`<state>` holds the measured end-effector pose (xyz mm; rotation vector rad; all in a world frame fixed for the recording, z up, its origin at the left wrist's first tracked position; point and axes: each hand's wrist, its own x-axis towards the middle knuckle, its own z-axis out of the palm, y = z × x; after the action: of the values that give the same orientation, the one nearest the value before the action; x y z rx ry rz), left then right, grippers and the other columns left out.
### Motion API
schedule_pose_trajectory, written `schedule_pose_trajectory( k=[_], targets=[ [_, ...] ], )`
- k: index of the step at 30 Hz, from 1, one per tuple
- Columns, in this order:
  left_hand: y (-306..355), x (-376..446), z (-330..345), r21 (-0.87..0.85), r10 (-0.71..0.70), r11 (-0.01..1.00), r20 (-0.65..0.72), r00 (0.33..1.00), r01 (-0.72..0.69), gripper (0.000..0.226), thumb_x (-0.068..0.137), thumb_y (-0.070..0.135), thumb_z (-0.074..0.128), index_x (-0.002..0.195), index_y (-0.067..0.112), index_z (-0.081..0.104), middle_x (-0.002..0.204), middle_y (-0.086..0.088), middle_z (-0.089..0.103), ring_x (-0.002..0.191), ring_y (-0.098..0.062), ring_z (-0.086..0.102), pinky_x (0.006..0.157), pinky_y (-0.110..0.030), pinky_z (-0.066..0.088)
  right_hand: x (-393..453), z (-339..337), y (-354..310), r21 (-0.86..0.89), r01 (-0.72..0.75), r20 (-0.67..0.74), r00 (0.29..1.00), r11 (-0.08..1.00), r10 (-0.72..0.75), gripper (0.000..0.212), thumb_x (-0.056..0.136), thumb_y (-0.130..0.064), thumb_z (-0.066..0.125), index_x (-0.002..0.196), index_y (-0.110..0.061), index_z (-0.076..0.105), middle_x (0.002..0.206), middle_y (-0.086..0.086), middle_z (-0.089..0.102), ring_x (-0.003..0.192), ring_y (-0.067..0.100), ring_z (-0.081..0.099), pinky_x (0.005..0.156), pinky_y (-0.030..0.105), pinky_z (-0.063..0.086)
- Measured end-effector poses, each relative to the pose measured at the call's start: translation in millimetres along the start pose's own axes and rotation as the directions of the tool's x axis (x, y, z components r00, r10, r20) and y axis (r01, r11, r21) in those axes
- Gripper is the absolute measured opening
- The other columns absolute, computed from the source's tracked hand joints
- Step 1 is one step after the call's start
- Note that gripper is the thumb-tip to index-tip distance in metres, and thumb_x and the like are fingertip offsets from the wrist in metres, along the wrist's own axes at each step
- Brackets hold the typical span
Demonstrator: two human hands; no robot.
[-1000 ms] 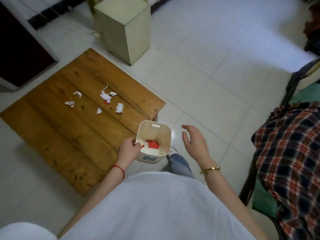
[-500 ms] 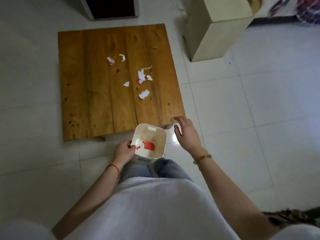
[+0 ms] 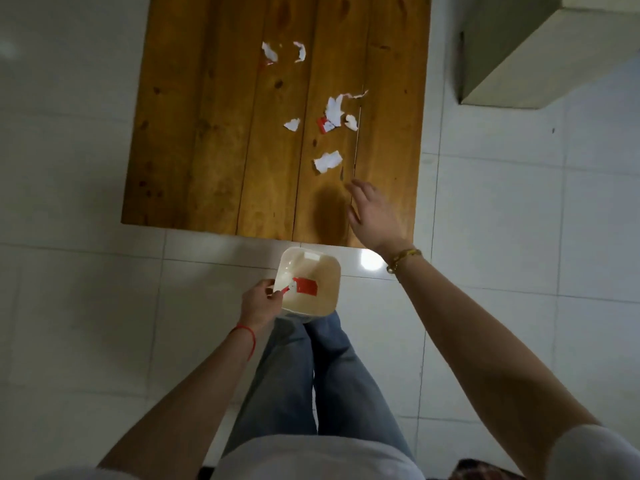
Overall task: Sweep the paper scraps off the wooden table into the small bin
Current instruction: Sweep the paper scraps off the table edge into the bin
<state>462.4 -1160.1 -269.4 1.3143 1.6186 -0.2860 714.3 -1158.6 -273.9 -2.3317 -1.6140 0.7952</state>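
The torn white and red paper scraps [image 3: 329,119] lay scattered on the brown plank wooden table [image 3: 221,133], none swept yet. Since half a second earlier, the right hand [image 3: 372,216] had moved from the table's near corner to over the top, just short of the nearest scrap, fingers loosely spread, holding nothing; sweep looked imminent. The left hand [image 3: 258,303] gripped the rim of the small cream square plastic bin [image 3: 318,271], held just off the near edge, a red scrap inside.
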Motion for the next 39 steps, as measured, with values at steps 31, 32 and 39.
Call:
schedule_pose_trajectory(
  k=[31,32,39],
  targets=[
    [-26,116,45,-0.153,-0.083,0.985,-0.001,0.997,0.082,0.031,0.086,0.013,0.052,0.114,0.01,0.065,0.105,-0.011,0.07,0.088,-0.02,0.06,0.081,-0.026,0.045,3,130,20,0.025,0.477,0.195,0.86,0.879,-0.472,0.05,0.101,-0.027,0.036,0.148,-0.012,0.031,0.157,0.008,0.026,0.145,0.023,0.022,0.118,0.045,0.021],
    [-25,116,44,-0.152,-0.09,0.984,0.002,0.996,0.089,0.033,0.085,0.012,0.051,0.114,0.01,0.065,0.105,-0.011,0.07,0.092,-0.023,0.062,0.083,-0.028,0.047,19,119,19,0.025,0.422,0.12,0.899,0.906,-0.422,0.05,0.101,-0.027,0.037,0.149,-0.013,0.029,0.157,0.008,0.027,0.145,0.022,0.022,0.118,0.045,0.02],
    [-22,117,44,-0.09,-0.068,0.994,0.016,0.998,0.069,0.038,0.086,0.012,0.046,0.122,0.011,0.061,0.113,-0.007,0.069,0.095,-0.02,0.062,0.084,-0.026,0.045,163,53,49,-0.105,-0.023,-0.047,0.999,0.994,0.018,0.063,0.1,-0.037,0.033,0.153,-0.016,0.008,0.162,0.008,0.002,0.149,0.024,0.002,0.121,0.043,0.006]
  ],
)
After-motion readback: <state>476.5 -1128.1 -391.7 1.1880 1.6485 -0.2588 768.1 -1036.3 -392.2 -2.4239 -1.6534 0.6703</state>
